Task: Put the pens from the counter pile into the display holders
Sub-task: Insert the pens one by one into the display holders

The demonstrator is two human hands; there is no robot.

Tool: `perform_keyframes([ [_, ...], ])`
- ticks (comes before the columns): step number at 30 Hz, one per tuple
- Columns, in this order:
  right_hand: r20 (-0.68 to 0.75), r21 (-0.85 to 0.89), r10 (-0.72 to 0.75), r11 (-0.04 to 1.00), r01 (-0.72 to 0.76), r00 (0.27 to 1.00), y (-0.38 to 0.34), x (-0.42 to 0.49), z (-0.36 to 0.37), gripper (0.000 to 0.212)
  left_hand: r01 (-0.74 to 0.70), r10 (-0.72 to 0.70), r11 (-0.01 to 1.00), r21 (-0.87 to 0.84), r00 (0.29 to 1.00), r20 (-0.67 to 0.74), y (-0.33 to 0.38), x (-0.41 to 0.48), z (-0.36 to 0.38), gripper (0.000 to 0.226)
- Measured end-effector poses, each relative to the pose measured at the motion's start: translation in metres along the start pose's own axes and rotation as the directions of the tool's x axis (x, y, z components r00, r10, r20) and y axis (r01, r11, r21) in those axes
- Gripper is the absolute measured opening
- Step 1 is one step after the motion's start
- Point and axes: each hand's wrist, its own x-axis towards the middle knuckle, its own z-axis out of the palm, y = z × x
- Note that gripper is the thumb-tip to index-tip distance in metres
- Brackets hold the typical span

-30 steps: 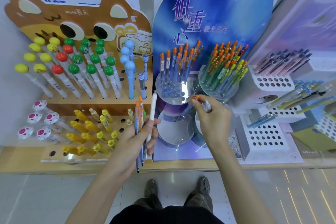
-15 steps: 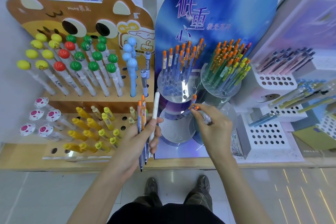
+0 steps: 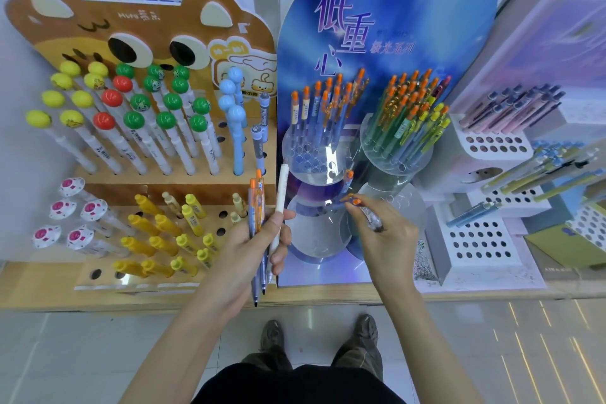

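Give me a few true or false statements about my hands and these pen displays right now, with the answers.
1. The left hand grips a bundle of pens, including a white pen. True.
2. The right hand holds nothing. False: it pinches an orange-tipped pen close to the clear holders.
3. The green ball-topped pens stand in the cat-shaped display. True.
4. The blue sign behind the clear holders reads PILOT. False: it reads DERS; the PILOT labels run along the top edge, above the cat-shaped display.
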Motion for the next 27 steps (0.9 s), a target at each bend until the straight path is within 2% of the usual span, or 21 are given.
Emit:
perform_keyframes([
  [9, 0.115, -0.273, 0.092, 0.96, -0.057, 0.989, -0.007, 0.021, 0.03, 0.011, -0.005, 0.005, 1.0, 0.009, 1.0, 0.0, 0.0, 0.001, -0.001, 0.02],
  [12, 0.084, -0.288, 0.212, 0.941, -0.18, 0.974, -0.008, 0.023, 0.033, 0.019, 0.011, -0.011, 0.998, -0.065, 1.0, 0.011, 0.002, 0.0, -0.002, 0.022],
  [15, 0.109, -0.195, 0.372, 0.918, -0.347, 0.922, -0.005, 0.024, 0.032, 0.026, 0.034, -0.031, 0.996, -0.085, 0.999, 0.038, 0.005, -0.001, -0.003, 0.02],
  [17, 0.13, -0.234, 0.338, 0.924, -0.302, 0.932, -0.007, 0.025, 0.03, 0.027, 0.034, -0.032, 0.999, -0.032, 0.999, 0.044, 0.007, -0.001, -0.003, 0.036],
  [20, 0.142, -0.39, 0.219, 0.909, -0.149, 0.965, -0.013, 0.028, 0.029, 0.028, 0.037, -0.037, 0.999, -0.004, 0.999, 0.024, 0.009, 0.0, 0.001, 0.053],
  [23, 0.166, -0.475, 0.219, 0.872, -0.116, 0.962, -0.018, 0.03, 0.024, 0.036, 0.125, -0.115, 0.979, -0.163, 0.991, 0.073, 0.011, 0.002, 0.004, 0.067],
  [25, 0.178, -0.454, 0.252, 0.879, -0.148, 0.951, -0.023, 0.03, 0.018, 0.039, 0.148, -0.121, 0.949, -0.277, 0.986, 0.111, 0.012, 0.003, 0.002, 0.077],
  [27, 0.174, -0.269, 0.291, 0.933, -0.238, 0.941, -0.032, 0.027, 0.011, 0.032, 0.136, -0.117, 0.957, -0.256, 0.989, 0.088, 0.011, 0.003, 0.001, 0.069],
])
